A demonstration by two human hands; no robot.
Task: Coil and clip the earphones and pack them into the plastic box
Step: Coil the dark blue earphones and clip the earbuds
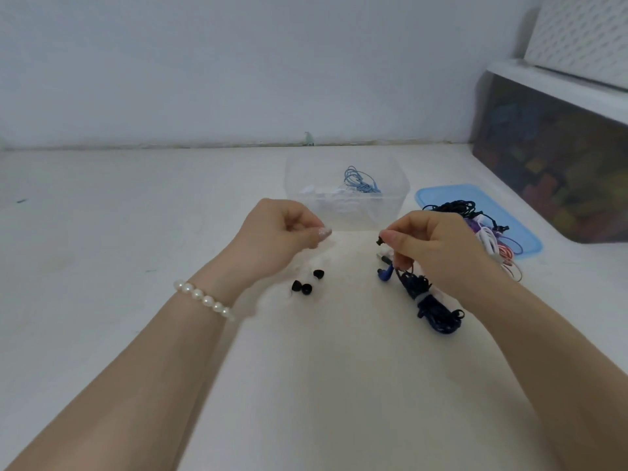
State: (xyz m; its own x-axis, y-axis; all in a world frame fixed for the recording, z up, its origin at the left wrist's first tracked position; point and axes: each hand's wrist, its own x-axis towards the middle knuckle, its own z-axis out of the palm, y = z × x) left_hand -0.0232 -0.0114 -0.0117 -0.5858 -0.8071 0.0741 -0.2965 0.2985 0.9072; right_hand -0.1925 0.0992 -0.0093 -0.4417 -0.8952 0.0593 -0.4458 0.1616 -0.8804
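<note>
Right hand [438, 246] pinching an earbud of the dark blue earphones [431, 300], clipped bundle on the bench [136, 232] below. Left hand [282, 236] curled, contents unclear. Black ear tips [306, 285] at 6 o'clock of it. Plastic box [346, 192] at 12, blue lid [475, 198] at 2.

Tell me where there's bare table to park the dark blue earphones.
Free: the table left of the plastic box, beyond the left hand. Crowded: the blue lid holds tangled earphones; three ear tips lie between the wrists.

Plastic box [390, 212] behind ear tips [306, 283], lid [441, 193] right.
</note>
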